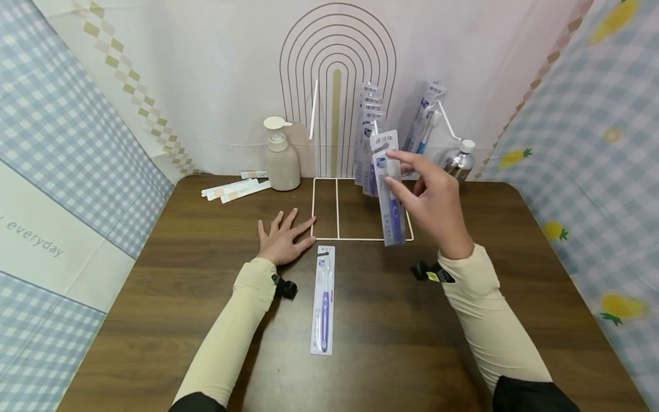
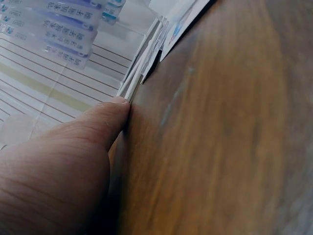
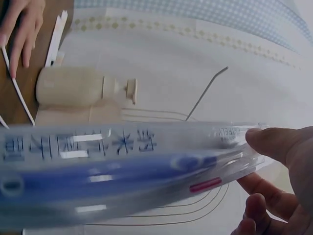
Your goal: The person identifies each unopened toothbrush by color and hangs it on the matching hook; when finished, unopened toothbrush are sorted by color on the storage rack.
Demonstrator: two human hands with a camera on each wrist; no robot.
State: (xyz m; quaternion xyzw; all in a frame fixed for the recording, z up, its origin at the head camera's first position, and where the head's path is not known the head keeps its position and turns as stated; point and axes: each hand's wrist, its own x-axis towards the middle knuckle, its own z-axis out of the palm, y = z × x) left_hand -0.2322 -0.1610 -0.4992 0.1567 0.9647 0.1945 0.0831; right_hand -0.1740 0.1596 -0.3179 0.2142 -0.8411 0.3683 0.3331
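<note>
My right hand (image 1: 436, 200) pinches a packaged purple toothbrush (image 1: 392, 220) between thumb and fingers, its pack hanging nearly upright. The pack's top is beside the tip of a white hook where several packaged toothbrushes (image 1: 364, 151) hang; I cannot tell if it is on the hook. In the right wrist view, thumb and fingers grip the edges of the clear pack (image 3: 112, 181). My left hand (image 1: 285, 240) lies spread on the table, thumb and a fingertip at the white wire base (image 1: 325, 238) of the rack. Another packaged purple toothbrush (image 1: 323, 309) lies flat in front.
A bare white hook (image 1: 313, 111) sticks out on the rack's left. More packaged toothbrushes (image 1: 423, 123) hang at the right hook. A beige pump bottle (image 1: 283, 163), thin paper sachets (image 1: 234, 189) and a silver bottle (image 1: 460, 163) stand or lie along the table's back.
</note>
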